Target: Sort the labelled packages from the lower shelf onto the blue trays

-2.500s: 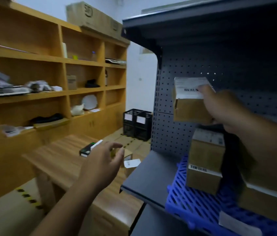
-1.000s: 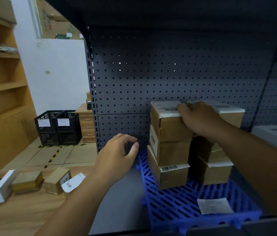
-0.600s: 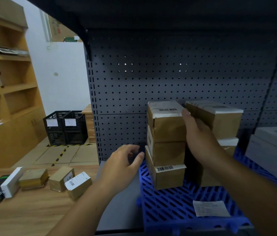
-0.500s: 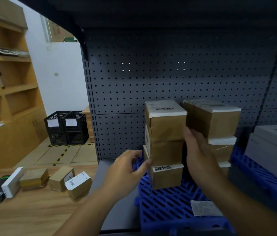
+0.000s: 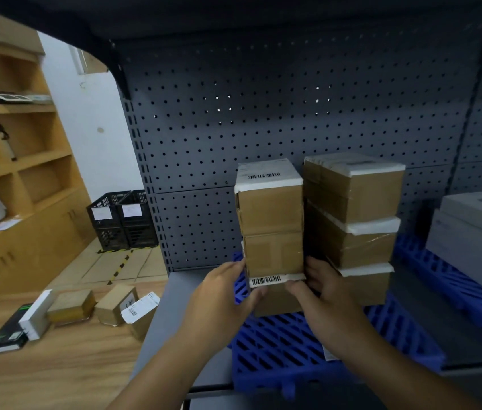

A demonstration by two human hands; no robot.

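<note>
A blue slatted tray [image 5: 281, 347] lies on the grey shelf and bears two stacks of three brown labelled packages. In the left stack, the top package [image 5: 269, 199] shows a barcode label on its lid, and the bottom package [image 5: 275, 297] has a barcode strip along its front edge. My left hand [image 5: 225, 300] presses the bottom package's left side and my right hand [image 5: 322, 294] its right side, so both clasp it. The right stack [image 5: 355, 220] stands touching my right hand.
White boxes [image 5: 476, 232] sit on a second blue tray [image 5: 447, 276] at the right. Several small packages [image 5: 115, 303] and a dark flat box [image 5: 6, 335] lie on the wooden table at left. Black crates [image 5: 121, 220] stand on the floor; wooden shelving lines the left wall.
My right hand let go of the top package and slid down the left stack. My left hand reached forward. Both now hold the sides of the bottom package.
</note>
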